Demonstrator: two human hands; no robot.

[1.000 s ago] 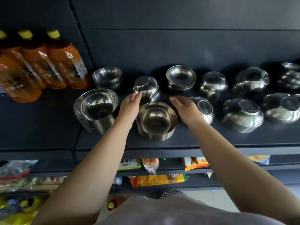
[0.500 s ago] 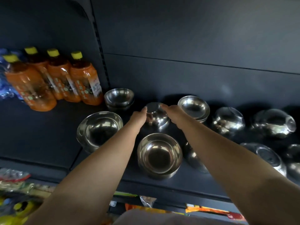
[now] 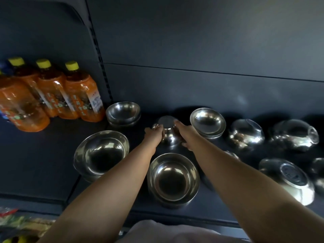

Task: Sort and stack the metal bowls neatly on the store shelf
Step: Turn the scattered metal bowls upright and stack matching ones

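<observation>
Now both hands [image 3: 169, 135] against the upturned bowl [image 3: 167, 132], formerly untouched.

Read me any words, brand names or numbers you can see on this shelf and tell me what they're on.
Nothing can be read for certain.
Orange bottles: white label strips with printed characters, too blurred to read.
Upside-down bowl at the front right: a round stamped mark on its base, too blurred to read.
Packets on the lower shelf: print too blurred to read.
</observation>
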